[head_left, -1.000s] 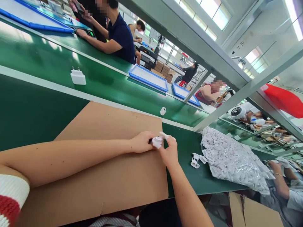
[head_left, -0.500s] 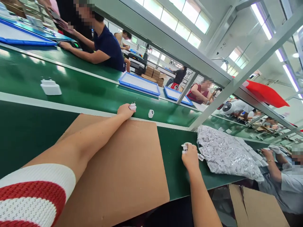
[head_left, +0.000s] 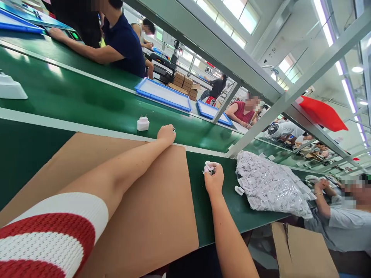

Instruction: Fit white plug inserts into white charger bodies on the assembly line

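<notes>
My left hand (head_left: pixel 166 134) reaches over the green conveyor belt (head_left: pixel 101 112), its fingers closed on a white charger housing (head_left: pixel 174 130), mostly hidden by the hand. Left of it a white two-pin charger (head_left: pixel 143 124) stands on the belt, pins up. Another white charger (head_left: pixel 11 88) is cut off at the left edge. My right hand (head_left: pixel 214 178) is closed around small white plug pieces (head_left: pixel 209 167) above the green bench; how many is unclear. Near it lies a loose white piece (head_left: pixel 239 190), beside a clear bag of white plastic parts (head_left: pixel 269 185).
A cardboard sheet (head_left: pixel 150 204) covers the bench under my left arm. A grey metal post (head_left: pixel 255 125) slants up behind the bag. Blue-rimmed trays (head_left: pixel 164 94) rest beyond the belt. Co-workers sit across and at the right, near an open carton (head_left: pixel 304 247).
My left hand has let go of the two-pin charger, which has moved left on the belt, and has closed on the housing. My right hand has shifted left, away from the bag.
</notes>
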Tool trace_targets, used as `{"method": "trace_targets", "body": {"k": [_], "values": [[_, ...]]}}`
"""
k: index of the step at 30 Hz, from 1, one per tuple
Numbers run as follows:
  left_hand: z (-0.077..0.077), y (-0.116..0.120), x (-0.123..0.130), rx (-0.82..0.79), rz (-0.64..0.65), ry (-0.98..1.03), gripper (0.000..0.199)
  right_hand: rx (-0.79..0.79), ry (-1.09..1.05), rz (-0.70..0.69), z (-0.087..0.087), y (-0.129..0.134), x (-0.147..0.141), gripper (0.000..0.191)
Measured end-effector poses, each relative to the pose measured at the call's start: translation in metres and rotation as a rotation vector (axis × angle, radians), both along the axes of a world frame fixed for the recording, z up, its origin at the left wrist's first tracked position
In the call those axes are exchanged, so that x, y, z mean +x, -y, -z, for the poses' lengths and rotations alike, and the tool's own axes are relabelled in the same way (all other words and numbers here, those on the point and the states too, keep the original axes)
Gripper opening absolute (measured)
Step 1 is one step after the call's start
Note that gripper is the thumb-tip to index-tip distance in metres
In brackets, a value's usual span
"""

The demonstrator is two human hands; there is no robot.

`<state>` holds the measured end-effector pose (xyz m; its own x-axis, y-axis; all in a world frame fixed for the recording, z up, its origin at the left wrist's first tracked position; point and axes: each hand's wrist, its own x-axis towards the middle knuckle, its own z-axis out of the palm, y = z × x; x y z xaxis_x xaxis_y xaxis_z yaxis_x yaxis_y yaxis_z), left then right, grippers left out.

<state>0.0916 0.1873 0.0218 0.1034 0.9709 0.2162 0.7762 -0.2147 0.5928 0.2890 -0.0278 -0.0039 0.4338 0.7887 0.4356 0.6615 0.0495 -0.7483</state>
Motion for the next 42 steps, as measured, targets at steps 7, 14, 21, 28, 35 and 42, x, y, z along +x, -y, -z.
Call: {"method": "trace_targets", "body": {"k": [7, 14, 21, 28, 35, 42], "values": [[-0.001, 0.086, -0.015, 0.036, 0.399, 0.018, 0.055, 0.009, -0.247, -0.172, -0.018, 0.021, -0.012, 0.044], [0.016, 0.174, -0.043, -0.091, 0.616, 0.213, 0.064, -0.159, -0.504, -0.43, -0.026, 0.029, -0.025, 0.022], [0.023, 0.169, -0.046, -0.178, 0.593, 0.335, 0.031, -0.247, -0.514, -0.429, -0.034, 0.021, -0.043, 0.041], [0.028, 0.165, -0.048, -0.178, 0.618, 0.364, 0.027, -0.089, 0.046, -0.502, -0.036, 0.008, -0.066, 0.016], [0.027, 0.163, -0.049, -0.204, 0.625, 0.415, 0.026, -0.063, 0.301, -0.534, -0.024, 0.0, -0.062, 0.021], [0.027, 0.163, -0.049, -0.218, 0.615, 0.375, 0.027, 0.017, 0.44, -0.464, -0.022, 0.003, -0.064, 0.031]]}}
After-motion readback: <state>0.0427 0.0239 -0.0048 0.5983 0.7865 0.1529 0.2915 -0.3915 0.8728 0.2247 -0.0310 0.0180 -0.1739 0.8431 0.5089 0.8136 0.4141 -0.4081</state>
